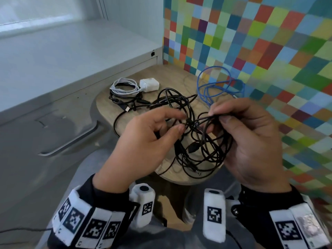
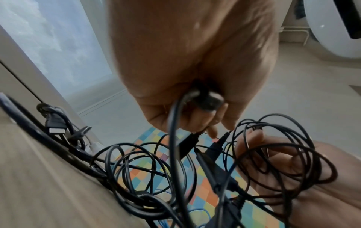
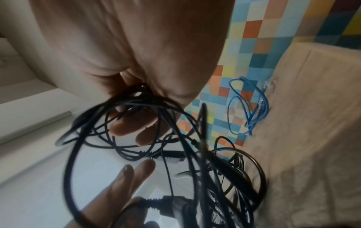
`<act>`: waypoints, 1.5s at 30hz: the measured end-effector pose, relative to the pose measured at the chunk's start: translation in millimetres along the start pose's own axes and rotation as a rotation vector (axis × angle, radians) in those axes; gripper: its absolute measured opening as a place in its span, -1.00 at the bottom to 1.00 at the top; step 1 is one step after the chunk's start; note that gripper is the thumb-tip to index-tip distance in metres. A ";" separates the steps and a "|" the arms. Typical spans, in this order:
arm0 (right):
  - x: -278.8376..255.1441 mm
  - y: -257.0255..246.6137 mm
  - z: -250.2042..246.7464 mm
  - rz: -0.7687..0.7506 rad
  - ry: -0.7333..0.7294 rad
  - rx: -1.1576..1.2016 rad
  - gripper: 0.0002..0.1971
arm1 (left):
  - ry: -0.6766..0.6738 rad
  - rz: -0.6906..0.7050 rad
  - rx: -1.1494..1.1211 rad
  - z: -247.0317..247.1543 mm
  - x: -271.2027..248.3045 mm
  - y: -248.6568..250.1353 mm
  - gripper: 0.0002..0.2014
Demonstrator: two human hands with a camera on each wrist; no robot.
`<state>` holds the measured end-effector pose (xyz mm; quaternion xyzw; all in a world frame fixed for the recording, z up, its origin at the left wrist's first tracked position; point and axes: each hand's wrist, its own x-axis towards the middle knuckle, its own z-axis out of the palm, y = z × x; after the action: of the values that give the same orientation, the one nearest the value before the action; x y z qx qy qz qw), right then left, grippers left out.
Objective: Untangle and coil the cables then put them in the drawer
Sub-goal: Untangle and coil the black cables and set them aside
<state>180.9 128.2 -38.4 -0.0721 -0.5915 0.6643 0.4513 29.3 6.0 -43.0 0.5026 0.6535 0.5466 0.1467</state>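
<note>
A tangle of black cables (image 1: 197, 150) lies partly on a small wooden table (image 1: 170, 74) and partly hangs between my hands. My right hand (image 1: 218, 115) pinches a bunch of thin black loops between thumb and fingers, raised above the table. My left hand (image 1: 181, 121) reaches into the knot from the left. In the left wrist view its curled fingers (image 2: 226, 121) grip a thicker black cable (image 2: 173, 123) near a plug. In the right wrist view the loops (image 3: 125, 123) hang from my right hand (image 3: 136, 111).
A blue cable (image 1: 215, 85) lies loose at the table's back right against a coloured chequered wall (image 1: 269, 51). A coiled white cable (image 1: 124, 87) and a white charger (image 1: 149, 84) sit at the back left. A grey drawer front with a metal handle (image 1: 71, 141) is to the left.
</note>
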 end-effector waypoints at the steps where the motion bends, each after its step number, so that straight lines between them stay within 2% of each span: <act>1: 0.3 0.3 -1.1 0.005 0.011 0.003 -0.72 | 0.024 0.011 0.016 -0.2 0.2 -0.3 -0.91; 5: 2.7 -0.2 -9.5 0.045 0.108 -0.004 -0.69 | 0.207 0.011 -0.080 -12.3 4.7 -8.2 -0.88; 7: 3.8 -0.9 -13.0 0.069 0.157 0.019 -0.68 | 0.215 -0.011 -0.113 -20.3 6.1 -11.0 -0.95; 9: 4.5 -1.6 -14.1 0.087 0.173 0.057 -0.65 | 0.159 -0.033 -0.082 -21.8 4.3 -10.8 -0.81; 12: 4.6 -1.5 -9.6 0.097 0.118 0.095 -0.63 | -0.033 -0.072 0.010 -10.8 -0.1 -5.1 -0.66; 14: 3.5 -1.3 -5.2 0.104 0.068 0.099 -0.63 | -0.130 -0.100 0.084 -1.1 -2.0 -6.1 -0.69; 15: 2.9 -1.9 -3.5 0.106 0.048 0.101 -0.63 | -0.149 -0.116 0.121 2.9 -2.0 -7.1 -0.77; 17: 2.3 -3.5 -1.7 0.105 0.025 0.107 -0.60 | -0.160 -0.156 0.171 5.2 -1.1 -9.8 -0.98; 20: 3.0 -5.5 -4.3 0.117 0.059 0.130 -0.56 | -0.153 -0.168 0.179 0.8 1.4 -13.0 -0.83; 24: 5.4 -6.7 -7.7 0.125 0.112 0.177 -0.65 | -0.050 -0.153 0.136 -7.3 3.8 -13.6 -0.88; 27: 5.7 -7.3 -4.8 0.126 0.104 0.228 -0.75 | -0.082 -0.170 0.140 -5.9 2.6 -15.3 -0.65; 29: 4.9 -6.4 -2.2 0.126 0.082 0.252 -0.74 | -0.108 -0.169 0.173 -1.0 1.4 -15.5 -0.59; 32: 3.7 -6.8 0.9 0.118 0.046 0.278 -0.81 | -0.065 -0.200 0.130 8.0 0.2 -14.7 -0.65; 34: 2.8 -8.0 2.0 0.105 0.039 0.288 -0.82 | -0.084 -0.207 0.147 11.0 -1.2 -14.0 -0.68; 37: 2.9 -9.4 -0.6 0.079 0.049 0.277 -0.81 | -0.156 -0.223 0.133 11.7 -0.7 -11.6 -0.95; 40: 6.6 -7.8 -12.1 0.050 0.130 0.187 -0.69 | -0.038 -0.163 -0.002 4.9 1.7 -11.8 -0.74; 43: 12.4 -5.2 -25.4 0.031 0.266 0.158 -0.59 | 0.188 -0.141 -0.185 -5.0 6.9 -9.2 -0.66; 45: 15.5 -1.1 -31.3 0.041 0.319 0.154 -0.62 | 0.314 -0.157 -0.300 -6.5 8.7 -7.4 -0.66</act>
<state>192.2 161.2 -39.7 -0.1537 -0.4580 0.6968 0.5302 16.8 10.1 -43.9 0.3317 0.6168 0.6960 0.1582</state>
